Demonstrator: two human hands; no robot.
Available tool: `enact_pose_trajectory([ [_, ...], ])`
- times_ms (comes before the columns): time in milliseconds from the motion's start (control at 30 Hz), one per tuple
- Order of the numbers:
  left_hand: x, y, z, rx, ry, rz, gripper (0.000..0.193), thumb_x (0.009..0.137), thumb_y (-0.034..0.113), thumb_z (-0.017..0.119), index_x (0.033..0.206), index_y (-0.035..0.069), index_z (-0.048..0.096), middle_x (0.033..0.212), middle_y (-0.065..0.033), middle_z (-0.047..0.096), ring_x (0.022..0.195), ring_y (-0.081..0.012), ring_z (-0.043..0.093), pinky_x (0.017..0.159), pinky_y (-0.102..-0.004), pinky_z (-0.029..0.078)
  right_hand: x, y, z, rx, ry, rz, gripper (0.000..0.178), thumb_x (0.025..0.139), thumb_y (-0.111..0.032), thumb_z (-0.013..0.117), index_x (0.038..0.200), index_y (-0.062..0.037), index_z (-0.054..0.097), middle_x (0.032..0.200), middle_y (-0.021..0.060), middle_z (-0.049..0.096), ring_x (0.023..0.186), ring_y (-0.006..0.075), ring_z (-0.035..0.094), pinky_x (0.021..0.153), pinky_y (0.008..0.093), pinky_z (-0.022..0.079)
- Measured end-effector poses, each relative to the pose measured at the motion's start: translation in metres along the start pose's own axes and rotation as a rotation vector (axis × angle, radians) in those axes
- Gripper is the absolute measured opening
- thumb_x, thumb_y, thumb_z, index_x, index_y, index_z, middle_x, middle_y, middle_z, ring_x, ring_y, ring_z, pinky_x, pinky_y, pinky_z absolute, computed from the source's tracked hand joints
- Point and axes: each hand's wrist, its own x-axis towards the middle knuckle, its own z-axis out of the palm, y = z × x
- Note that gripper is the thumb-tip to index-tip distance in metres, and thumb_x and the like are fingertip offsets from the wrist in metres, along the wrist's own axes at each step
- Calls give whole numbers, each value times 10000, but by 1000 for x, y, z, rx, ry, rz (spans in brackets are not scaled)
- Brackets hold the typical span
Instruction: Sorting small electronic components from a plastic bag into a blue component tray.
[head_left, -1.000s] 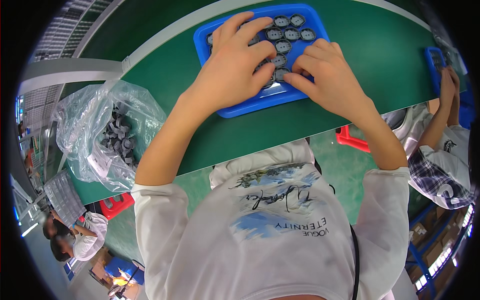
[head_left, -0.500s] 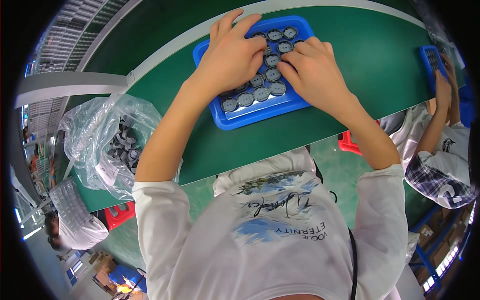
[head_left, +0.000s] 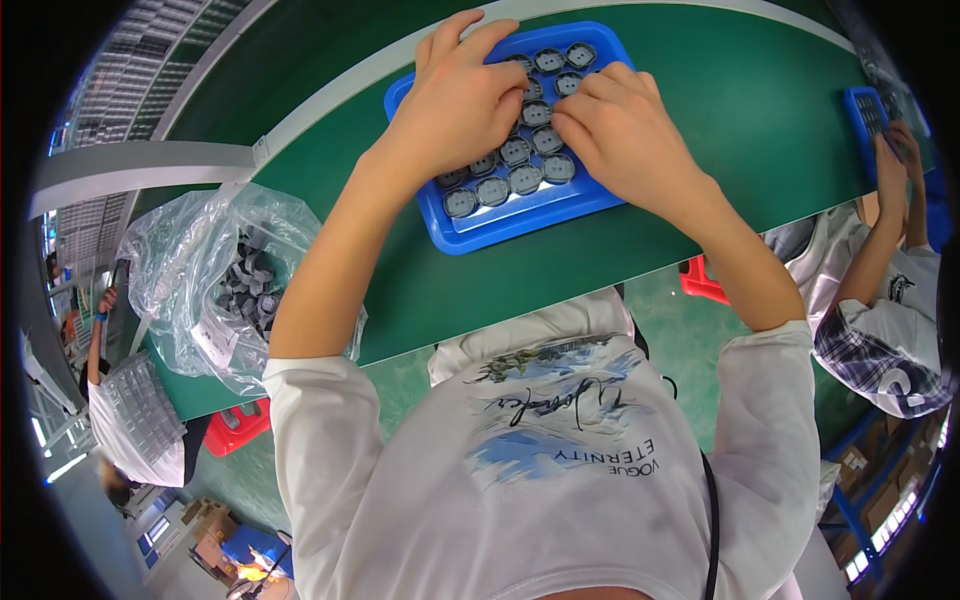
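A blue tray (head_left: 500, 237) lies on the green table, holding several round grey plastic parts (head_left: 525, 179) with dark rims, set in rows. Over its left side is my left hand (head_left: 455, 110), thumb and forefinger closed together against the parts in the middle, the other fingers raised. My right hand (head_left: 630, 130) rests over the tray's right side, its fingers bent and thumb pointing in at the same parts. The fingertips of both hands partly cover what they touch, so I cannot make out what is pinched. Some parts are hidden under my left hand.
A clear plastic bag (head_left: 215, 270) of loose grey parts (head_left: 250, 285) sits on the green table (head_left: 440, 300) to the left. At right, another person's hands (head_left: 890, 160) hold a blue tray (head_left: 862, 112). Red stools (head_left: 238, 428) stand below the table's edge. A white frame bar (head_left: 150, 165) juts in at left.
Both hands have shifted slightly over the parts, my right thumb a little up and left. The tray sits slightly higher in view. At far left, another person has raised an arm.
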Motion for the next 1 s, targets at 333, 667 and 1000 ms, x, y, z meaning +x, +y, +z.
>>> enact_pose_trajectory([
  [333, 3, -13, 13, -20, 212, 225, 164, 813, 148, 687, 916, 26, 727, 1385, -238, 527, 1342, -471, 397, 1118, -571, 327, 5, 5, -3, 51, 131, 40, 196, 908, -181, 660, 1054, -83, 748, 1172, 84, 623, 1128, 313, 512, 1011, 430, 392],
  [667, 2, -16, -5, -51, 42, -75, 188, 826, 118, 660, 989, 66, 740, 1408, -229, 514, 1356, -459, 388, 1134, -563, 319, 19, 8, 7, -46, 56, -29, 214, 905, -187, 662, 1095, -153, 754, 1447, 112, 497, 1326, 382, 399, 1116, 489, 315],
  [1000, -4, -59, 32, -142, 399, 353, 250, 819, 92, 632, 1042, 84, 742, 1453, -223, 476, 1373, -468, 361, 1141, -561, 309, 24, -10, 12, -27, 45, -31, 271, 897, -268, 681, 1123, -136, 754, 1491, 129, 456, 1353, 384, 371, 1123, 513, 296],
])
